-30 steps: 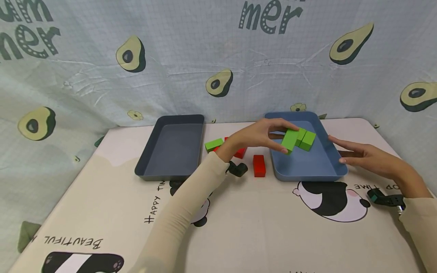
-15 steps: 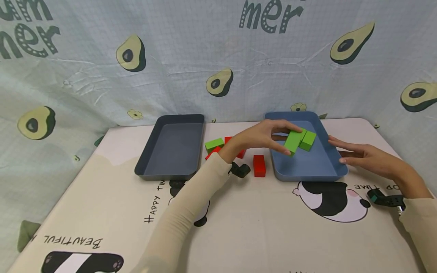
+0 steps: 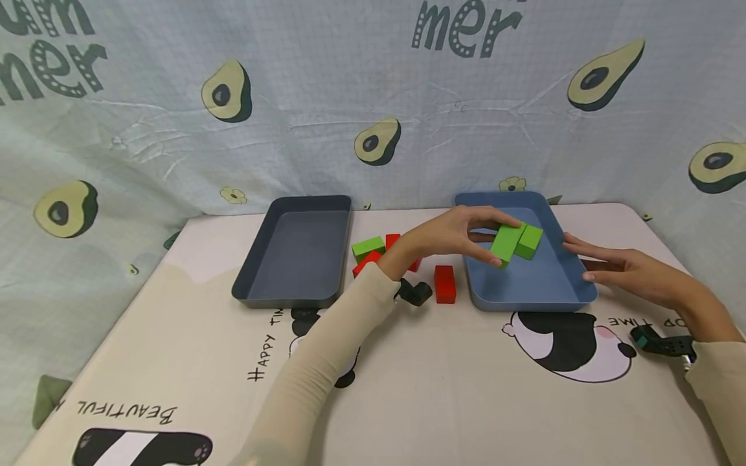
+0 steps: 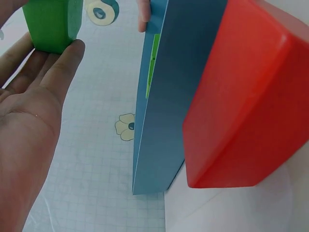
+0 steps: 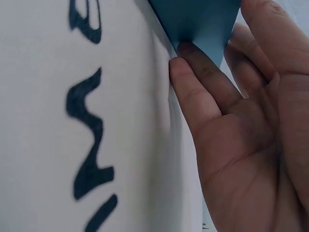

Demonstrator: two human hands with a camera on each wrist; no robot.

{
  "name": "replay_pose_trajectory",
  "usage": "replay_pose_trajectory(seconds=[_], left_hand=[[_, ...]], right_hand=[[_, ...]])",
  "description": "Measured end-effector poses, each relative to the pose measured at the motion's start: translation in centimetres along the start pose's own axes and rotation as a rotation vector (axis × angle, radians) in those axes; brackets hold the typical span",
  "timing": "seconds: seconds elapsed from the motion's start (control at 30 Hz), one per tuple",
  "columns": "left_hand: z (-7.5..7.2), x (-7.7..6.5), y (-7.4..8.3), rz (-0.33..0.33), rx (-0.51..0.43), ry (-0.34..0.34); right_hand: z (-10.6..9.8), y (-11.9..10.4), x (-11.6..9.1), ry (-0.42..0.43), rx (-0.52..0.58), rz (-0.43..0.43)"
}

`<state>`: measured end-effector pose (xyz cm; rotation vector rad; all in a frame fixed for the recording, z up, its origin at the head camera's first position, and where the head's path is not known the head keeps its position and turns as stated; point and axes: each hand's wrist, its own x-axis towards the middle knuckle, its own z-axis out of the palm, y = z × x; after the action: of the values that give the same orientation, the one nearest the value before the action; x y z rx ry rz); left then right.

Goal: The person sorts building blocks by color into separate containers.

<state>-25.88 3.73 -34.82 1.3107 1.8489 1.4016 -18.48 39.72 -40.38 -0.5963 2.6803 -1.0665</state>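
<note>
My left hand (image 3: 457, 232) pinches a green block (image 3: 507, 243) between thumb and fingers, above the blue tray (image 3: 524, 298) on the right. Another green block (image 3: 529, 241) is in that tray, just right of the held one. In the left wrist view the held green block (image 4: 54, 24) is lifted clear of the tray wall (image 4: 166, 111). My right hand (image 3: 635, 270) lies at the tray's right side with extended fingers; in the right wrist view its fingertips (image 5: 182, 67) touch the tray's outer wall.
A dark grey tray (image 3: 300, 259) stands left of centre. Between the trays lie a green block (image 3: 368, 247) and several red blocks, one (image 3: 445, 285) near the blue tray. My left forearm crosses in front of them. A printed cloth covers the table.
My left hand has moved slightly right with the green block, now covering more of the green blocks in the blue tray. The right hand has stayed at the tray's side.
</note>
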Motion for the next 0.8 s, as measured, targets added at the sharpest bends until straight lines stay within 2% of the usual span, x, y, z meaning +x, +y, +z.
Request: replay_pose_trajectory(seconds=[0.33,0.8], left_hand=[[0.12,0.33,-0.07,-0.003,0.016,-0.001],[0.51,0.86,-0.05,-0.034,-0.022,-0.008]], right_hand=[[-0.12,-0.09,0.04,0.002,0.036,-0.020],[-0.07,-0.05,0.09,0.011,0.080,-0.013]])
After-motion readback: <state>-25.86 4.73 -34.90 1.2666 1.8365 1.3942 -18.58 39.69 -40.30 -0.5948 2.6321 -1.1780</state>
